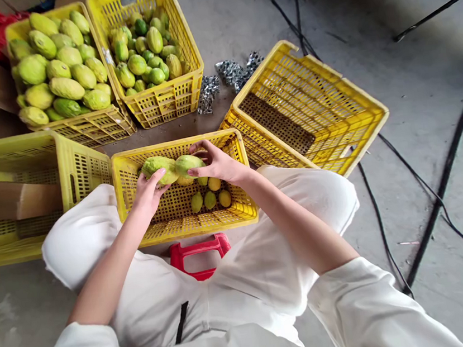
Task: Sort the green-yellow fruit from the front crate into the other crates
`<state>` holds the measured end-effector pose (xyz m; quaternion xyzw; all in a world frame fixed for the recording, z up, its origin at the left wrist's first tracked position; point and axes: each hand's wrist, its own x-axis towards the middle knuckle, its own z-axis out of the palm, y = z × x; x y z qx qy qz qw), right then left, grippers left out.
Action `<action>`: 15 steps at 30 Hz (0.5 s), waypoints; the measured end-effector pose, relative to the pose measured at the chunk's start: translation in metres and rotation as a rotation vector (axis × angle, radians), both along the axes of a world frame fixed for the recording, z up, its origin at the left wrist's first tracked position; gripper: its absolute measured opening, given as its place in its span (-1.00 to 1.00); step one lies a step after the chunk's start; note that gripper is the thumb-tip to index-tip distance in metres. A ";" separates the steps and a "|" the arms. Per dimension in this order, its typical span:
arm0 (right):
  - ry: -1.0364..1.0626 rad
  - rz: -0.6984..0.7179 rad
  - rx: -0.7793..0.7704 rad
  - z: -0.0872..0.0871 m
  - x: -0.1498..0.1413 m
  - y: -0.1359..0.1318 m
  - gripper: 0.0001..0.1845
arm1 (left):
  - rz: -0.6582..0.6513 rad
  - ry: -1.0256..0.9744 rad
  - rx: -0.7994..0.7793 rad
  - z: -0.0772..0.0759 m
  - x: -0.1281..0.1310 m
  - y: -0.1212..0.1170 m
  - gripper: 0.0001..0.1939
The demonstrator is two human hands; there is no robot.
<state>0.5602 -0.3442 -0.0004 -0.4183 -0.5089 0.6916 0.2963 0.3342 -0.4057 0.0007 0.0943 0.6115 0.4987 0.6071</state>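
Note:
My left hand (pixel 148 192) is closed around a bumpy, oblong yellow-green fruit (pixel 158 166), which looks like a citron. In my right hand (pixel 217 163) is a smoother, paler green fruit (pixel 187 164), held between thumb and fingers. The two fruits meet end to end above a shallow yellow crate (pixel 188 232) between my knees. Several smaller yellow-green fruits, among them a small round one (pixel 225 198), lie on the right side of its perforated bottom. My hands and the held fruits hide part of the crate's far side.
Beyond stand a yellow crate (pixel 83 136) heaped with large fruits and another (pixel 172 103) holding smaller ones. A yellow crate (pixel 346 114) tilts at right; one (pixel 64 166) with cardboard lies left. A red stool (pixel 201 249) is below. Black cables (pixel 440 193) cross the floor.

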 end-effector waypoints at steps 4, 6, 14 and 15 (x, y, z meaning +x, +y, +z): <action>0.007 -0.045 -0.047 0.002 -0.002 -0.001 -0.19 | -0.009 -0.028 0.020 0.003 0.002 0.000 -0.35; 0.035 -0.042 -0.048 0.005 -0.003 -0.001 -0.22 | -0.046 -0.021 0.016 0.007 0.003 0.000 -0.34; 0.132 -0.099 -0.147 0.002 -0.007 -0.006 -0.02 | -0.098 0.031 0.003 0.009 0.005 0.001 -0.35; 0.136 -0.120 -0.154 0.000 -0.007 -0.006 -0.01 | -0.091 0.042 -0.002 0.008 0.004 0.001 -0.35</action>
